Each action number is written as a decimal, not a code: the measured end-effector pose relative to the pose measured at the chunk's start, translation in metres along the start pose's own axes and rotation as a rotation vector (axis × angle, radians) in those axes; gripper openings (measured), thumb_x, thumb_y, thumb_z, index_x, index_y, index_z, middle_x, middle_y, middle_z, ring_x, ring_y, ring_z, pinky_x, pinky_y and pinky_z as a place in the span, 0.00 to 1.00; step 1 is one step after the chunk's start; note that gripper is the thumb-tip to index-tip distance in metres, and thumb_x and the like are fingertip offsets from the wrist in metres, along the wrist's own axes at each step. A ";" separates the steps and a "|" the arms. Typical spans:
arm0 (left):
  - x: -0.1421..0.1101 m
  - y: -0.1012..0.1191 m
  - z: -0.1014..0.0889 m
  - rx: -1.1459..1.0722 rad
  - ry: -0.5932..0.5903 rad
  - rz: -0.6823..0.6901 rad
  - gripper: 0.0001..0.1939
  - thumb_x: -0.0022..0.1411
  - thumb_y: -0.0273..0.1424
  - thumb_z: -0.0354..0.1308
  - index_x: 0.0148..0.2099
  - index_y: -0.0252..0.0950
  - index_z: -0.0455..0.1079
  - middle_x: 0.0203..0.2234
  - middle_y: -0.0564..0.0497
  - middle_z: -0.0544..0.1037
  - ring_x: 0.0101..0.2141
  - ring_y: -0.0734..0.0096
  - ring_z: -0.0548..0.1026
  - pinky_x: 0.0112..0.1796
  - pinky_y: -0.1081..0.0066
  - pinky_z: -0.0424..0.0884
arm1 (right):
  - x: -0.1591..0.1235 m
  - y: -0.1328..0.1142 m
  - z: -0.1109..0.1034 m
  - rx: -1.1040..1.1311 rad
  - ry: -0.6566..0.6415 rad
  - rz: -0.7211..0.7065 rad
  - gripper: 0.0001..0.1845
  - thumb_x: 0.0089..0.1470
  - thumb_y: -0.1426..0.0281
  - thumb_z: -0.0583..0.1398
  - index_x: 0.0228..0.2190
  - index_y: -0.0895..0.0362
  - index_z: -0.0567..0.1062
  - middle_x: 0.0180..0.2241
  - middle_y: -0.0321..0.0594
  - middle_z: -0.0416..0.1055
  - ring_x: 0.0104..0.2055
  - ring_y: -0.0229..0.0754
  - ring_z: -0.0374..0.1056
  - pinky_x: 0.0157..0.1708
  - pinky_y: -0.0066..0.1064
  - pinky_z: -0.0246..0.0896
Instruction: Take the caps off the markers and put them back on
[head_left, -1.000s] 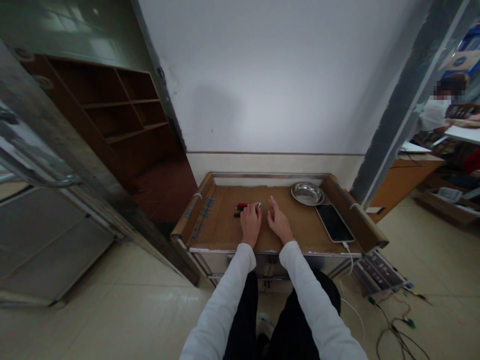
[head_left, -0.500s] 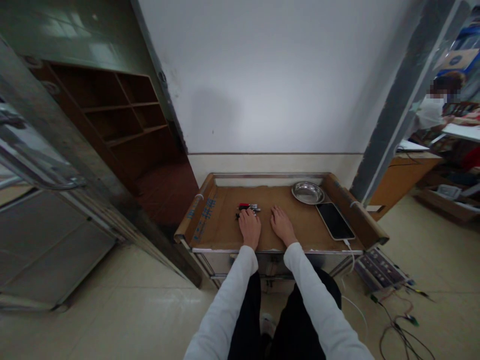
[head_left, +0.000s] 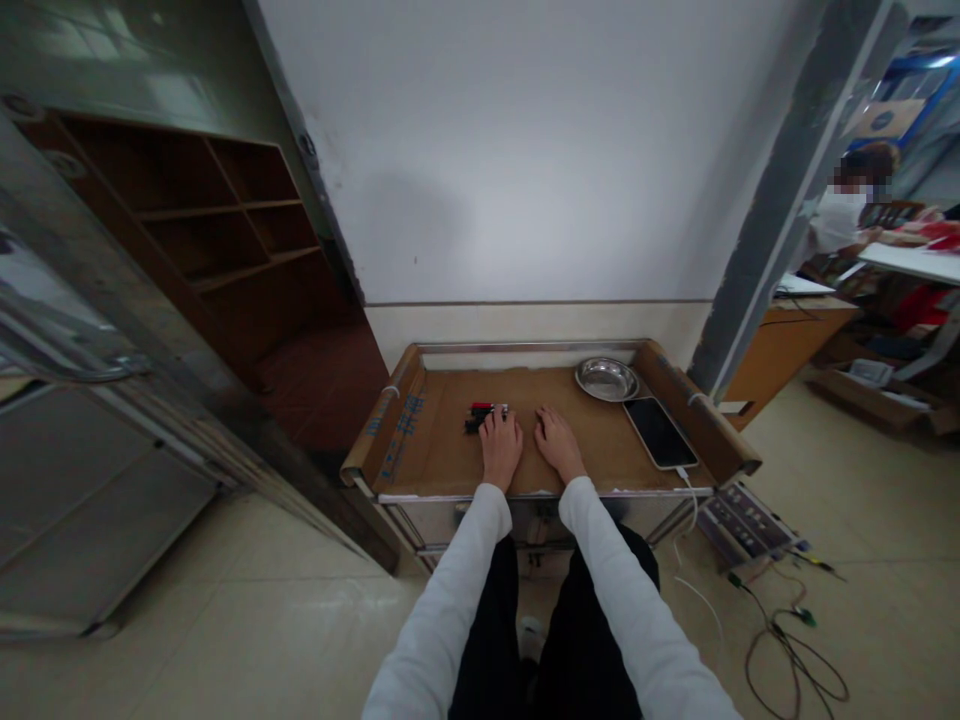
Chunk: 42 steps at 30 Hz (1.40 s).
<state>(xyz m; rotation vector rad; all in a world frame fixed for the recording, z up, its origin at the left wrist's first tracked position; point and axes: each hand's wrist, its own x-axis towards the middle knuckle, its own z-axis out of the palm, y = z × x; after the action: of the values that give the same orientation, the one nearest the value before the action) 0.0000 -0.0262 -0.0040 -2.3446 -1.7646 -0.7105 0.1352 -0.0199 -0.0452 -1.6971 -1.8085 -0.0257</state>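
Note:
Several slim pen-like things (head_left: 475, 417), red and black with pale ends, lie side by side on the brown cardboard top (head_left: 442, 470) of a small cart. My left hand (head_left: 501, 445) rests over their right ends, fingers slightly apart and pointing forward; it covers part of them, and I see no grip around them. To its right, my right hand (head_left: 556, 441) lies palm down on the cardboard with its fingers stretched out and nothing in them.
A round metal dish (head_left: 606, 380) stands at the back right, beside a phone (head_left: 660, 432) with a white cable. The cart has raised sides. A grey device (head_left: 750, 525) and loose cables (head_left: 795, 650) lie on the floor; a person (head_left: 844, 215) sits at the far right.
My left hand has shifted slightly right relative to the pen-like things, so more of their left ends shows. They sit closer together. The whole view has drifted a little.

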 end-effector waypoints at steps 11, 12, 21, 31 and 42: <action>0.003 -0.003 0.000 -0.091 0.004 0.001 0.17 0.64 0.25 0.44 0.52 0.32 0.67 0.54 0.40 0.69 0.51 0.52 0.66 0.48 0.53 0.64 | 0.001 -0.002 -0.004 0.015 -0.010 0.013 0.22 0.58 0.73 0.48 0.52 0.64 0.69 0.55 0.53 0.66 0.59 0.45 0.60 0.60 0.41 0.53; 0.004 -0.003 0.001 -0.108 0.004 0.013 0.17 0.64 0.25 0.44 0.52 0.32 0.67 0.54 0.41 0.70 0.51 0.52 0.66 0.49 0.53 0.64 | 0.001 -0.002 -0.004 0.016 -0.012 0.014 0.22 0.58 0.73 0.48 0.52 0.64 0.69 0.55 0.53 0.66 0.60 0.46 0.60 0.60 0.41 0.53; 0.012 -0.007 0.008 -0.408 -0.146 0.380 0.16 0.60 0.19 0.47 0.47 0.35 0.69 0.45 0.47 0.75 0.47 0.65 0.70 0.52 0.64 0.64 | 0.000 0.001 -0.002 0.063 -0.018 0.034 0.27 0.52 0.81 0.48 0.53 0.63 0.69 0.56 0.51 0.66 0.61 0.43 0.58 0.61 0.40 0.51; 0.010 -0.006 0.005 -0.377 -0.185 0.312 0.15 0.60 0.20 0.48 0.46 0.37 0.69 0.44 0.49 0.75 0.48 0.67 0.69 0.53 0.64 0.63 | -0.001 -0.002 -0.005 0.042 -0.045 0.049 0.28 0.50 0.82 0.47 0.53 0.65 0.69 0.57 0.53 0.65 0.61 0.44 0.57 0.61 0.39 0.51; 0.012 -0.007 0.007 -0.343 -0.192 0.336 0.14 0.61 0.20 0.47 0.45 0.36 0.68 0.44 0.48 0.74 0.47 0.68 0.69 0.53 0.65 0.63 | 0.000 -0.001 -0.004 0.026 -0.049 0.042 0.28 0.50 0.83 0.48 0.52 0.66 0.69 0.56 0.53 0.65 0.61 0.43 0.57 0.61 0.36 0.50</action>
<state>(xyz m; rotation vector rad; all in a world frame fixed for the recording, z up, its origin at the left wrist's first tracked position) -0.0018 -0.0108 -0.0063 -2.9287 -1.3376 -0.8073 0.1363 -0.0221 -0.0417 -1.7303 -1.8007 0.0573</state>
